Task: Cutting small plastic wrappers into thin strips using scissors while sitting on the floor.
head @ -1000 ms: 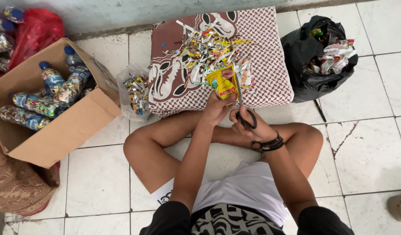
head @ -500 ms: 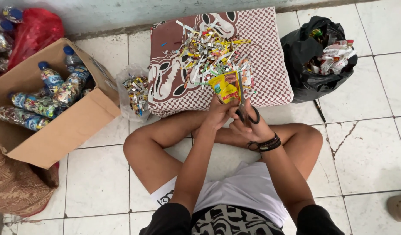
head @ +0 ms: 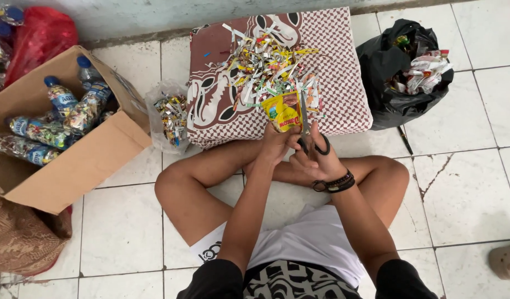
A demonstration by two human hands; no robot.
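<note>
Left hand (head: 276,145) pinches the lower edge of a yellow sachet wrapper (head: 283,111), fingers closed on it, holding it upright just over the near edge of the patterned cushion (head: 343,72). Right hand (head: 317,158) grips black-handled scissors (head: 310,135), fingers through the loops, blades pointing up along the wrapper's right side and touching it; cannot tell how far the blades are apart. Dark beaded bracelets (head: 333,184) sit on the right wrist. Both hands meet at the cushion's near edge, above the person's crossed bare legs. On the cushion, behind the wrapper, lies a heap of cut foil strips (head: 266,63), multicoloured and silver, spread across its middle. Just left of the cushion, touching its side, a clear plastic bag (head: 167,119) holds more shreds. Further left of the cushion, a cardboard box (head: 72,166) lies open with plastic bottles (head: 55,119) stuffed with shredded wrappers inside. Behind the box, a red plastic bag (head: 42,36) sits against the wall. Right of the cushion, close beside it, a black bin bag (head: 385,94) stands open with whole wrappers (head: 424,69) showing at its mouth. White floor tiles (head: 465,188) are all around, cracked at right.
</note>
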